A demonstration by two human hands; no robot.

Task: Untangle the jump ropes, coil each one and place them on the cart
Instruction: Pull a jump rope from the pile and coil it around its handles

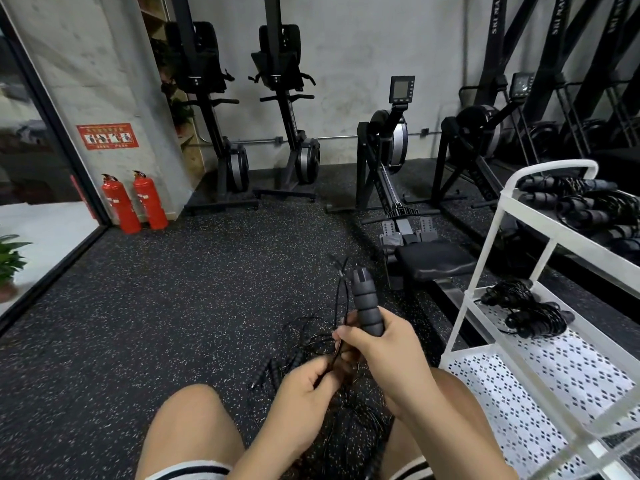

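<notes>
Head view looks down on a black rubber floor (173, 306) flecked with pale specks, in a gym with a rough grey concrete wall. Beyond the hands stand rowing machines (391, 150), and far off to the left are two red fire extinguishers (135, 202) under a red sign (107, 136) whose writing is too small to read. On the tall black machines (554, 19) up and to the right, "SKI" can be read. The right hand (377, 344) grips a ridged grey foam jump rope handle (365, 299), held nearly upright. The left hand (304, 386), just below it, pinches the thin black cord (338, 299). Under both hands, between the knees, lies a tangle of jump ropes (349, 420) on the floor. Right of the right hand stands a white metal cart (485, 258) with perforated diamond-pattern shelves; coiled ropes (581, 206) lie on its top shelf and more coils (526, 310) on the middle one.
</notes>
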